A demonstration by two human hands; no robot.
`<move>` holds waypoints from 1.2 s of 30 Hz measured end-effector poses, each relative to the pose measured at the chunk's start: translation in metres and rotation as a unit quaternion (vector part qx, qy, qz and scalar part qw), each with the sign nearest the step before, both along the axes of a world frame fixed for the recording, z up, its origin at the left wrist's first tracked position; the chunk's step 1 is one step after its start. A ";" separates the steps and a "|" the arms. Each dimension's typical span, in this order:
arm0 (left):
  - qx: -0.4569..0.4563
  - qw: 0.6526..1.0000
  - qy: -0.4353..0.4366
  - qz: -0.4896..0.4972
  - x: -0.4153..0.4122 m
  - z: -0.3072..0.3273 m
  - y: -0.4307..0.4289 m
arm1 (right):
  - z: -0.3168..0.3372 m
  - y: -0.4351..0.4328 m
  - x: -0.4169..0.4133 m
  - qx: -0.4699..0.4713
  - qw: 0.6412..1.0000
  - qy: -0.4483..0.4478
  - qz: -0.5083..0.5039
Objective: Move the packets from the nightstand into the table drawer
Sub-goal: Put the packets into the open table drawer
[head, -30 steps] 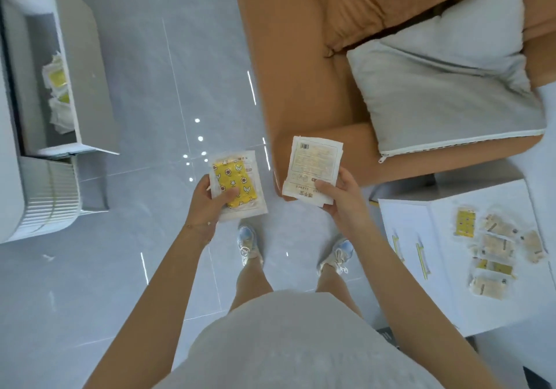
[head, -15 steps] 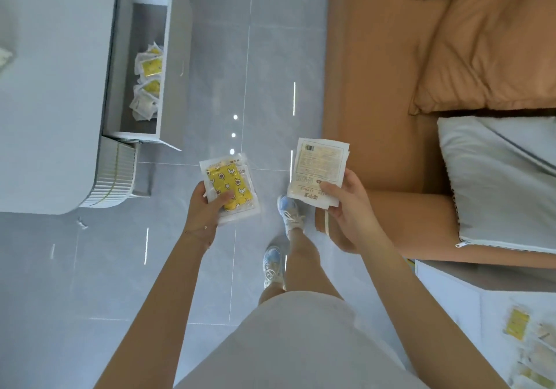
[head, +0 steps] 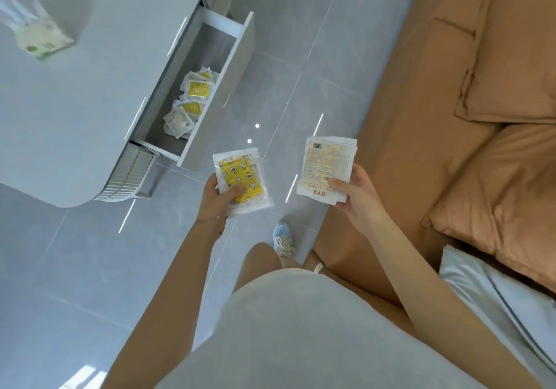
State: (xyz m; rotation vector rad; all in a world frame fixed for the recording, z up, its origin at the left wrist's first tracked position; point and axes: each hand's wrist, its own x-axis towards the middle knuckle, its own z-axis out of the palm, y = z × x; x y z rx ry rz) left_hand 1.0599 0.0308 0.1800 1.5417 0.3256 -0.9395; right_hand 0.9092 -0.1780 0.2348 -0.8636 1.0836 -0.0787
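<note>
My left hand (head: 215, 200) grips a clear packet with a yellow patterned insert (head: 242, 179), held over the floor just right of the open drawer's near corner. My right hand (head: 358, 197) grips a white packet with its printed back up (head: 326, 169), level with the left one and near the bed edge. The table drawer (head: 237, 66) stands pulled out from the white table (head: 90, 88), up and to the left of my hands. Several packets (head: 192, 103) lie piled inside it. The nightstand is out of view.
An orange bed (head: 406, 118) with orange pillows (head: 517, 66) and a grey pillow (head: 511, 295) runs along the right. A green-and-white tissue pack (head: 39, 39) lies on the table top. Grey tiled floor (head: 75, 268) lies between table and bed, with my foot (head: 282, 238) on it.
The view has swung left, away from the nightstand, which has left the frame. The open drawer is now closer and larger. Both hands keep hold of their packets.
</note>
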 end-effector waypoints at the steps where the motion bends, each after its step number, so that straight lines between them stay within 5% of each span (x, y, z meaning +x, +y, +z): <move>1: -0.001 1.000 0.000 0.011 0.010 0.000 -0.003 | 0.000 -0.009 0.015 -0.003 1.000 0.001 0.015; 17: -0.007 0.992 0.028 0.124 0.205 -0.031 -0.048 | -0.021 -0.104 0.280 -0.029 0.984 0.022 0.173; 28: 0.028 0.967 0.076 0.239 0.307 -0.060 -0.075 | -0.059 -0.144 0.446 -0.031 0.948 0.080 0.308; 36: 0.082 0.932 0.106 0.338 0.357 -0.133 -0.089 | -0.147 -0.151 0.557 -0.034 0.891 0.130 0.434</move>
